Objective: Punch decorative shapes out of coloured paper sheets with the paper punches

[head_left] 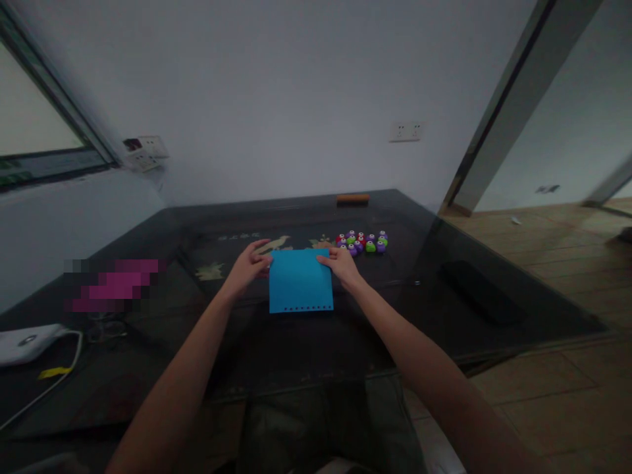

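A blue sheet of paper [300, 281] lies flat on the dark glass-topped table [494, 329], between the two hands; the left hand [248, 266] sits at its far left corner and the right hand [340, 264] at its far right corner, so the sheet spreads from the fingertips back toward the person. The left hand's fingers curl over the sheet's left edge and appear to pinch it, thumb on top; the right hand rests fingers on the upper right corner, partly curled, pressing or gripping the edge, though which of the two cannot be told from this view. The sheet is close to square, perhaps slightly wider than deep, its edges running roughly parallel to the table's front edge; a row of small punched holes [301, 307] runs along the near edge, left to right, on the side away from both hands. Just beyond the right hand, and a little to its right, sits a cluster of small craft punches [362, 242] in red, purple and green, near but apart from the fingers. Farther past that, by the table's back edge, lies an orange bar [352, 198]. Well to the left of the left hand a white device [27, 343] with a cable rests on the table.
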Demonstrator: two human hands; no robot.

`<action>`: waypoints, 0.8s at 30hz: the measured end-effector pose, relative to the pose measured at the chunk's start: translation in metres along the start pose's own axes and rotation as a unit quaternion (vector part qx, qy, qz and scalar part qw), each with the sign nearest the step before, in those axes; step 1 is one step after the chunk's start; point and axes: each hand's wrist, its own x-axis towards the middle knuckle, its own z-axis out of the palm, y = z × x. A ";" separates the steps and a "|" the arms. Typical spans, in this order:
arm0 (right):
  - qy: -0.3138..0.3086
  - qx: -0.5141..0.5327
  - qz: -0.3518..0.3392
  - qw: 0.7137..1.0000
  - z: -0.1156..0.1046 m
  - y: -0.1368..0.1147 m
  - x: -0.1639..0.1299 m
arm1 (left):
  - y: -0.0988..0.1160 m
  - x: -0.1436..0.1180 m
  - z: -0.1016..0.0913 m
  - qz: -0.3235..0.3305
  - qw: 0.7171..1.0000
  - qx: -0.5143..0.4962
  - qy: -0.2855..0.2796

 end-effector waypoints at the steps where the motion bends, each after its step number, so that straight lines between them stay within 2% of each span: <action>1: -0.004 0.000 0.006 1.000 0.005 0.001 -0.002 | -0.001 -0.002 -0.005 -0.002 1.000 0.012 -0.013; 8: -0.017 -0.026 0.034 0.999 0.021 -0.004 -0.015 | -0.004 -0.007 -0.016 0.028 0.989 0.128 -0.062; 18: -0.029 -0.071 0.024 0.997 0.032 0.009 -0.017 | -0.012 -0.003 -0.022 0.041 0.984 0.160 -0.060; 24: -0.027 -0.090 0.016 0.995 0.035 0.009 -0.018 | -0.013 -0.002 -0.020 0.090 0.972 0.210 -0.056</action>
